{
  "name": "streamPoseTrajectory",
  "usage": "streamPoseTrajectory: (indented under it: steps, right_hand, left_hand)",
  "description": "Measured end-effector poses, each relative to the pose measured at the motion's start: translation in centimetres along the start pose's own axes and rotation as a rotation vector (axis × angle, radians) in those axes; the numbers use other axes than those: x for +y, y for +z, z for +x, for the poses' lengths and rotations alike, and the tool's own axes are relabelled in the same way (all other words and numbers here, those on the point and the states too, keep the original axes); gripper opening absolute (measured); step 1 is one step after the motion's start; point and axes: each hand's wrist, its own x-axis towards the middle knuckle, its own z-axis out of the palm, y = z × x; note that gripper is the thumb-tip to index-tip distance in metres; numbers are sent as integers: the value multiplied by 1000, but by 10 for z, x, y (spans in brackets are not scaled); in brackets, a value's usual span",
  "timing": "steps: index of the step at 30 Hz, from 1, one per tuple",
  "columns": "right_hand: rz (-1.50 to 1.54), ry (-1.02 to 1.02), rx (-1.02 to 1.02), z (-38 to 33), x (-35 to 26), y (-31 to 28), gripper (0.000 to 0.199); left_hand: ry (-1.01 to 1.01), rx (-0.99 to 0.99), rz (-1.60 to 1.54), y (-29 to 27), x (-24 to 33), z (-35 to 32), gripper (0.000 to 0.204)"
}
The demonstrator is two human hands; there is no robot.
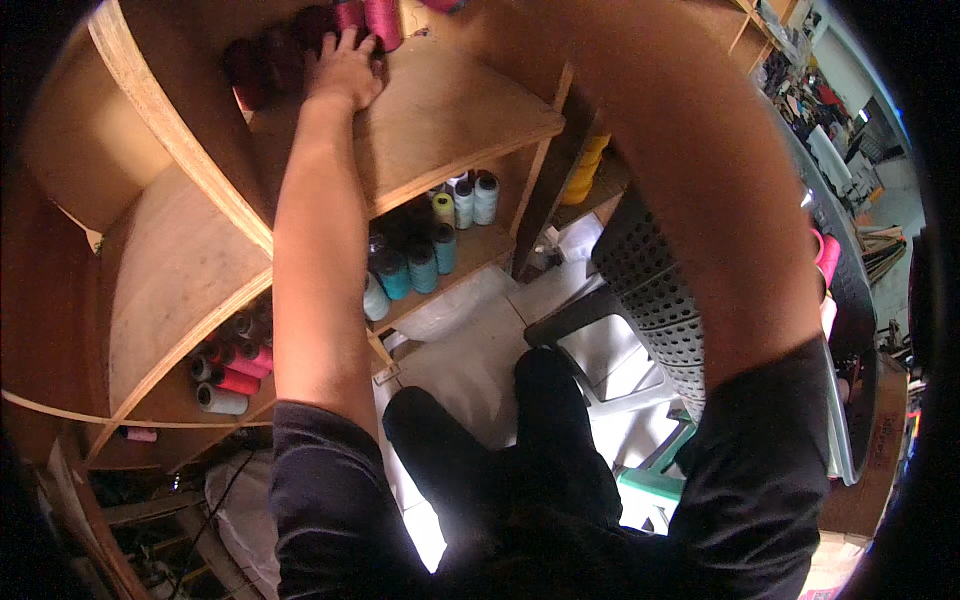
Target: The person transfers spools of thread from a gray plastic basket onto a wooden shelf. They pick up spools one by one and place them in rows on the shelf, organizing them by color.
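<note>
My left hand (345,75) reaches onto an upper wooden shelf (450,115), fingers spread and resting against the front of a row of thread spools. Dark maroon spools (265,70) stand in shadow to its left. Just beyond the fingertips are brighter crimson spools (382,25). Nothing shows gripped in that hand. My right forearm (660,110) rises across the right side and passes out at the top edge, so the hand itself is hidden from view.
Below, another shelf holds teal spools (420,265) and pale ones (485,200). Pink and red spools (235,380) lie in a lower left compartment. Yellow spools (588,170), a perforated dark chair (650,285) and a green item (655,480) are at the right.
</note>
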Motion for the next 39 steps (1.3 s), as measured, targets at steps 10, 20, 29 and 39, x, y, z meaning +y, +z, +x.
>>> streamPoseTrajectory:
  steps: [10, 20, 29, 39]
  right_hand:
    - [748, 205, 897, 111, 14, 137, 32]
    - [849, 398, 1201, 127, -13, 165, 41]
    - [911, 465, 932, 142, 5, 172, 42]
    - [930, 433, 803, 152, 1, 178, 47]
  left_hand:
    - [159, 26, -62, -8, 33, 1, 57]
    - [134, -70, -89, -10, 28, 5, 63]
    - [105, -94, -123, -17, 30, 3, 59]
    - [108, -30, 8, 6, 21, 11, 58]
